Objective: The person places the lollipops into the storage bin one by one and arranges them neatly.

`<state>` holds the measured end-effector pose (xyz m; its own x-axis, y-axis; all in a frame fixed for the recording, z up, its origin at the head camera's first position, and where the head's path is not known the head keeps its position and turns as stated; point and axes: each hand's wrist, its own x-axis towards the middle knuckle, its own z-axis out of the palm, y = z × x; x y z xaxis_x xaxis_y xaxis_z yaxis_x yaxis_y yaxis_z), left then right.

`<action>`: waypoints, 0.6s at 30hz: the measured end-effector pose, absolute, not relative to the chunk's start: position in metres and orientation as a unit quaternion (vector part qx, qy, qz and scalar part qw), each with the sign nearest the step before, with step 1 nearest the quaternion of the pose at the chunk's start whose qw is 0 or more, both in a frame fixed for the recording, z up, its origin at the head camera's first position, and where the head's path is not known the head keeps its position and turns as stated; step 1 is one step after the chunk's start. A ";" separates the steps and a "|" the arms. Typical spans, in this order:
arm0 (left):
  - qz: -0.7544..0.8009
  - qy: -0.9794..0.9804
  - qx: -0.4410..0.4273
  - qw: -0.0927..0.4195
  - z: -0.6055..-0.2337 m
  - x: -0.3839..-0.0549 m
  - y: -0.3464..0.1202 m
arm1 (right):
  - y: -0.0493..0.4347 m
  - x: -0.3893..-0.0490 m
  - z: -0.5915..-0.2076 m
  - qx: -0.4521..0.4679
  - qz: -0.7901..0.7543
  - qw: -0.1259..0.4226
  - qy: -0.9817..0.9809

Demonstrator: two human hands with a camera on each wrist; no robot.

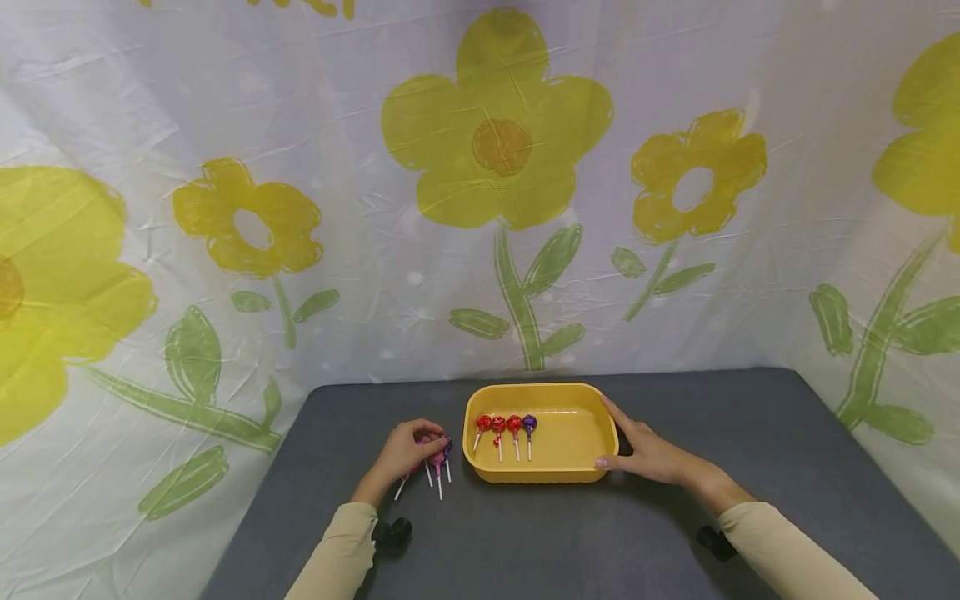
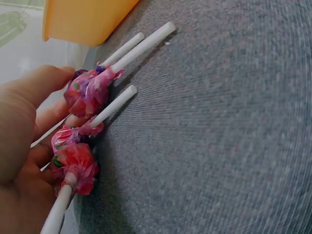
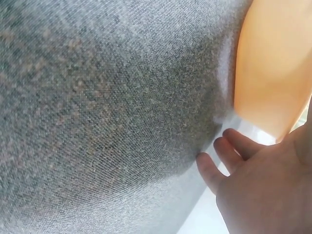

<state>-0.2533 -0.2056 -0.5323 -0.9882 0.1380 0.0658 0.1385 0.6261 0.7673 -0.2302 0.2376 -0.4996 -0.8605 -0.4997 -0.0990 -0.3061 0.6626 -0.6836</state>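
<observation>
A yellow tray (image 1: 572, 436) sits mid-table and holds several lollipops (image 1: 506, 427), three red and one purple, laid in a row. Left of the tray, my left hand (image 1: 411, 450) curls over a small bunch of pink and red lollipops (image 1: 439, 457) lying on the table. In the left wrist view my thumb and fingers (image 2: 30, 105) close round their wrapped heads (image 2: 87, 93), and the white sticks (image 2: 144, 46) point away toward the tray (image 2: 83, 19). My right hand (image 1: 643, 451) rests flat against the tray's right side, thumb at its front corner. The right wrist view shows my palm (image 3: 265, 192) beside the tray wall (image 3: 273, 63).
The grey cloth-covered table (image 1: 525, 533) is backed by a white curtain with yellow flowers (image 1: 495, 142). The table's edges fall away at left and right. Small black wrist mounts (image 1: 392, 532) sit near both sleeves.
</observation>
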 end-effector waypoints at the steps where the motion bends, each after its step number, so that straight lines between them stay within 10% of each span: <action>1: -0.426 -0.902 -0.075 -0.001 -0.533 -0.253 -0.205 | 0.238 -0.230 -0.499 -0.225 -0.346 0.140 0.900; 18: -0.414 -0.908 -0.060 0.007 -0.533 -0.252 -0.200 | 0.238 -0.230 -0.500 -0.216 -0.349 0.141 0.901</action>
